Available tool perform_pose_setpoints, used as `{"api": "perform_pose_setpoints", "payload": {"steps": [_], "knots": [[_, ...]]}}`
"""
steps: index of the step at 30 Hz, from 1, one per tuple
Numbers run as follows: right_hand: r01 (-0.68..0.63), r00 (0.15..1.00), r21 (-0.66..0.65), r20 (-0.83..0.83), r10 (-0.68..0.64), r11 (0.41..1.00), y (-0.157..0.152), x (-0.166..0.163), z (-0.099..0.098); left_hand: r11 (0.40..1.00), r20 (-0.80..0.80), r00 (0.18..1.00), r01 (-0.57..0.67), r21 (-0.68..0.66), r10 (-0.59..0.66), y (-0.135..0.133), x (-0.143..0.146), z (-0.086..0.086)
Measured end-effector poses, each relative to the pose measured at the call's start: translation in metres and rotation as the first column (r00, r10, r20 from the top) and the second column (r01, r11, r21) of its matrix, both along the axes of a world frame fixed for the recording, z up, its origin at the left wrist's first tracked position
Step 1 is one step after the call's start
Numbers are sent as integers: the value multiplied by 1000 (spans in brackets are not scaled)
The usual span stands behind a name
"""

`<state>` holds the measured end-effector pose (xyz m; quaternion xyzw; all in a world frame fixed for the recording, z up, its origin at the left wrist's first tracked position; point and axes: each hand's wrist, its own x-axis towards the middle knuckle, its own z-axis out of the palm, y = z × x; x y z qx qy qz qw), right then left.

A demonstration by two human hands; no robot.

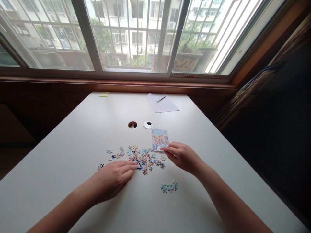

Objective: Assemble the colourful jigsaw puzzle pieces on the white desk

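Near the middle of the white table, my left hand (116, 176) lies over the left edge of a joined patch of jigsaw puzzle (143, 161), fingers stretched out and fingertips touching it. The hand covers part of the patch. Loose jigsaw pieces (156, 161) lie around it on several sides. My right hand (182, 156) reaches in from the right with its fingers extended onto the lower edge of a colourful picture card (159, 137). No piece shows in either hand. A separate group of light-blue pieces (170, 186) lies closer to me, right of centre.
White paper (163, 104) with a pen (161, 99) on it lies at the table's far side. Behind the card are a round cable hole (132, 125) and its loose cover (148, 125). Yellow tape (104, 94) marks the far left. A barred window stands beyond, a curtain at right.
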<state>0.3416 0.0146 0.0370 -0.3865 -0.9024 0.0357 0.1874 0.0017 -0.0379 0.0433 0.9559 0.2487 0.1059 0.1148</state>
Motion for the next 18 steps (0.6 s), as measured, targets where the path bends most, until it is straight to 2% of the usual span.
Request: {"api": "perform_pose_setpoints", "payload": {"steps": [5,8,10,14,18], "knots": [[-54,997,-41,-61,52,998,-27,7,10,992,161,981,-99,-72,110,8,-23,-4],[-73,997,-120,-14,72,990,-56,11,6,957,276,921,-234,-171,274,20,-40,-11],[-86,995,-134,39,92,987,-76,14,-2,906,327,853,-329,-267,406,30,-48,-17],[-133,975,-100,164,148,986,-106,18,-26,749,312,694,-511,-422,649,48,-55,-27],[-108,963,-92,237,128,990,-112,17,-42,632,320,562,-547,-548,763,66,-54,-30]]}}
